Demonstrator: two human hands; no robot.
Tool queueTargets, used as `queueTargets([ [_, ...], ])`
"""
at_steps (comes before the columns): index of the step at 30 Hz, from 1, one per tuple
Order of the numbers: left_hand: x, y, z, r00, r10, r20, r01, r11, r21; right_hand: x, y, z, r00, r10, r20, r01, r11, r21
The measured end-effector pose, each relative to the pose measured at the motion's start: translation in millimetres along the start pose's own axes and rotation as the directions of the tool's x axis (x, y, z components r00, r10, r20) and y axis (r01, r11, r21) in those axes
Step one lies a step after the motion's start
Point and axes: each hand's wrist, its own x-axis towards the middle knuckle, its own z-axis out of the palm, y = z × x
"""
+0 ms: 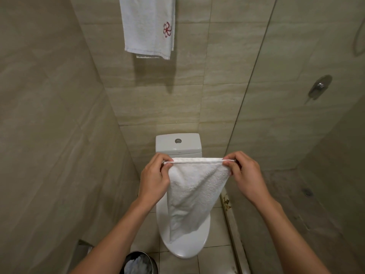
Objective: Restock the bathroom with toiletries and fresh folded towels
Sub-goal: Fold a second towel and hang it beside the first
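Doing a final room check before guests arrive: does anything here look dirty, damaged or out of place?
Yes. The shower threshold right of the toilet shows brownish, rust-like stains. The shower floor has dark marks. The hanging towel sits unevenly, its back layer peeking below the front.

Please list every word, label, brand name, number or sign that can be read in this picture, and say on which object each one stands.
No readable text anywhere.
Hanging towel: a red embroidered flower-like emblem, with no letters.
Toilet tank: a faint mark on the front, too small to read.
Small towel in the hands: plain white, no label in view.
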Motion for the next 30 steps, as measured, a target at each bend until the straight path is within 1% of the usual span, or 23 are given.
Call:
queueTargets([
  [9, 12.9, 12.0, 5.5, 1.000, 0.008, -0.005, -0.008, 0.999, 0.045, 2.6, 9.1, -12.7, 0.999, 0.018, 0.027, -0.018, 1.000, 0.019],
  [12, 21.6, 17.1, 11.1, 1.000, 0.014, 0.001, -0.015, 0.999, 0.034, 8.3, 13.3, -21.6, 0.999, 0.028, 0.025, -0.029, 0.998, 0.058],
  [15, 32.7, 24.0, 18.4, 1.000, -0.017, -0.009, 0.017, 1.000, -0.012, 15.1, 17.4, -31.1, 0.999, 0.042, 0.035, -0.046, 0.991, 0.129],
  [20, 60.3, 39.1, 32.1, 0.992, -0.122, -0.036, 0.119, 0.991, -0.063, 41.8, 27.6, -43.1, 0.999, 0.040, 0.023, -0.043, 0.988, 0.146],
  [22, 73.2, 42.1, 37.1, 0.989, -0.138, -0.048, 0.135, 0.989, -0.062, 56.2, 32.3, -47.3, 0.998, 0.052, 0.020, -0.055, 0.982, 0.179],
  [26, 97.4, 49.0, 42.2, 0.990, -0.104, -0.091, 0.097, 0.992, -0.074, 84.5, 33.4, -55.1, 1.000, 0.025, 0.014, -0.028, 0.969, 0.246],
  [30, 122.2, 64.4, 38.3, 0.989, -0.078, -0.122, 0.068, 0.994, -0.081, 115.9, 24.7, -62.8, 0.999, -0.036, -0.001, 0.035, 0.956, 0.290],
])
